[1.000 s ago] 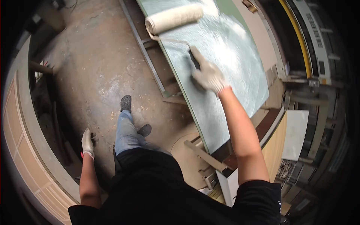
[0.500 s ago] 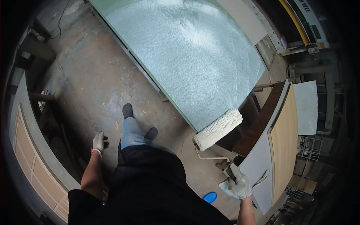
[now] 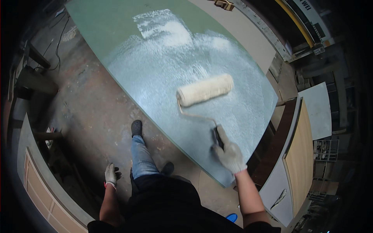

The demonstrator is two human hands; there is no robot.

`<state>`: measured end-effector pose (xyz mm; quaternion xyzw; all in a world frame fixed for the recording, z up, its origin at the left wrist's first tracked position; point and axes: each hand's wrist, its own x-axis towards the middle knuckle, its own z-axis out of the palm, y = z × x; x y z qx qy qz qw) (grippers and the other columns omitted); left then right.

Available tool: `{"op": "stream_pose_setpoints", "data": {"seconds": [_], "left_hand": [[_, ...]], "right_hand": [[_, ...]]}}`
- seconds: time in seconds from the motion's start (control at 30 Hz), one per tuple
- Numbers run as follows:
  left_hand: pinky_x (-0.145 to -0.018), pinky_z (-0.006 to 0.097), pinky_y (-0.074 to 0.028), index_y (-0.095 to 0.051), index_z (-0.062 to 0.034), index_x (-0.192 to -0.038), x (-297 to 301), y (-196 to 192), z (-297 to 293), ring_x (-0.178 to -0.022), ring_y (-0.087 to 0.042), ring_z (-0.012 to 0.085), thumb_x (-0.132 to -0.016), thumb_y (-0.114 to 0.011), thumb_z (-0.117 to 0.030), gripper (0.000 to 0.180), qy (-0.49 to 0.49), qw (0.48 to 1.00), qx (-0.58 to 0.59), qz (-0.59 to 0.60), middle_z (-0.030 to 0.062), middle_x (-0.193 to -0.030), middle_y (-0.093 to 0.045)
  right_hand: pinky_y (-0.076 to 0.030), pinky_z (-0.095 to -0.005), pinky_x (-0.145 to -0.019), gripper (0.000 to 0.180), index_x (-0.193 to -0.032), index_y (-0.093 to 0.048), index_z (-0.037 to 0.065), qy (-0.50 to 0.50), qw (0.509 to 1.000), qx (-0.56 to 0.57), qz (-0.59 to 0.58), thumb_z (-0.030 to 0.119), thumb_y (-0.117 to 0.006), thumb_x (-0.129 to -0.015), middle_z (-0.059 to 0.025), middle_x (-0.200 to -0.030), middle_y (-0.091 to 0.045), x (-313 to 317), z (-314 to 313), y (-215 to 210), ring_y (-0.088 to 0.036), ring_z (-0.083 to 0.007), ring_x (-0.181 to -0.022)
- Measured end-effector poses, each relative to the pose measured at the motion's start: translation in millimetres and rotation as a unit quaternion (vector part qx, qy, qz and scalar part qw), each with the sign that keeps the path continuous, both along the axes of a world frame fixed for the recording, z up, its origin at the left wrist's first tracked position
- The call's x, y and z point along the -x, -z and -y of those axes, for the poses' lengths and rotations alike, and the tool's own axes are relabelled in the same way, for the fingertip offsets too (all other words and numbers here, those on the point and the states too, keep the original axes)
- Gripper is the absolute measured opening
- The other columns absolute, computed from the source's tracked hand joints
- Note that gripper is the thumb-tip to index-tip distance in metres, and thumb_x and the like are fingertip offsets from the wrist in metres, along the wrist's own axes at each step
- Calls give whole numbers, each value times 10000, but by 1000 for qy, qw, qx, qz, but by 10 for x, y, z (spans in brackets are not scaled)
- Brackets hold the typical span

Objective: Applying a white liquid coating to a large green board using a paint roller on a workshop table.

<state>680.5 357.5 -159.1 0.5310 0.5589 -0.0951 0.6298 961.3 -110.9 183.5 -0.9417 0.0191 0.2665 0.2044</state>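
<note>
My right hand (image 3: 230, 156), in a pale knit glove, is closed round the dark handle of a paint roller (image 3: 205, 90). Its long cream sleeve lies over the middle of a large green panel (image 3: 101, 28). A wet whitish coating covers much of that panel, with thicker white patches toward the far part and bare green at the far left. Low beside my legs hangs my gloved left hand (image 3: 112, 174), its fingers loosely apart with nothing in them, away from the panel.
Stacked boards (image 3: 298, 155) stand at the right, a grey strip lying on one. A panelled door (image 3: 40, 188) leans at the lower left. Machinery with a yellow bar (image 3: 297, 23) is at the far right. A cable (image 3: 58, 48) trails over the floor at far left.
My right hand has carried the roller from the panel's near edge forward and left onto its middle. More of the panel's far end shows. The left hand still hangs at my side.
</note>
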Motion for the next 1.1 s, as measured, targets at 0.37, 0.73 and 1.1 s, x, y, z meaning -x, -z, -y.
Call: {"op": "stream_pose_setpoints", "data": {"seconds": [0.37,0.73,1.1], "left_hand": [[-762,318,-560,-464,-53,-1608,-3325,-1531,-1024,-915,-690,177,-1069,-600,-375,642,118,954,-233,150,139,-1234,-699],[-1031,495,-513,-675,-2,-1194,-4806,-3219,1488,-1139,-663,398,-799,-646,-5,396,555,457,-323,616,226,-1153,-706],[-726,472,-584,-644,-75,-1166,-4279,-3027,2803,-803,-761,318,-775,-780,-234,444,675,278,-219,647,134,-833,-721]], "right_hand": [[-487,-457,-1132,806,-1677,-336,210,-34,997,-23,62,191,-543,-898,-304,-1391,-656,-3760,-2280,33,-640,-426,-1312],[-555,-533,-928,551,-1474,-526,96,-39,997,10,70,252,-594,-950,-331,-1094,-716,-1655,-1309,-55,-718,-459,-1033],[-559,-452,-746,319,-1186,-708,40,108,985,22,135,168,-769,-900,-251,-954,-734,-220,-649,-418,-734,-429,-883]]}}
